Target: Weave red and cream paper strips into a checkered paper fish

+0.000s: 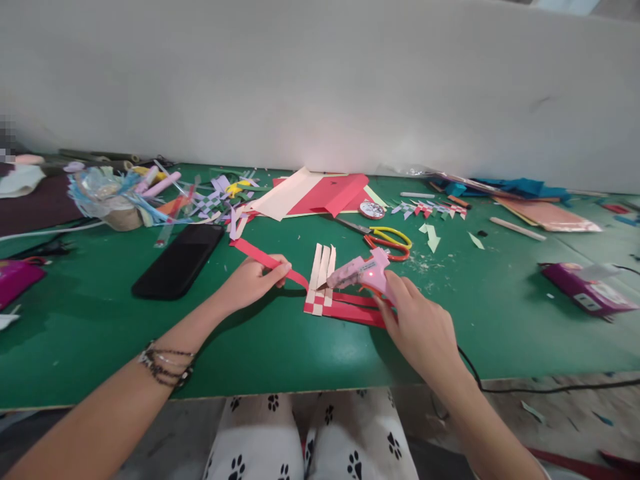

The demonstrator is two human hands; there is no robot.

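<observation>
Evidently, a red-and-cream woven paper piece (319, 306) is laid toward the front edge of the green surface (240, 363), with three cream strips (324, 265) pointing at the back edge. It is judged light, limp and easily creased, best held by its woven corner. One red strip (257, 253) is pinched by the left hand (261, 277); one pink glue gun (354, 272) is gripped by the right hand (425, 321). Toward the back edge, one pair of scissors (373, 241) is seen; leftward, one smartphone (179, 262).

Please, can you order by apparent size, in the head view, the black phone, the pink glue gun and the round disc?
1. Black phone
2. Pink glue gun, partly covered by the right hand
3. Round disc, smallest, though it lies farther away
</observation>
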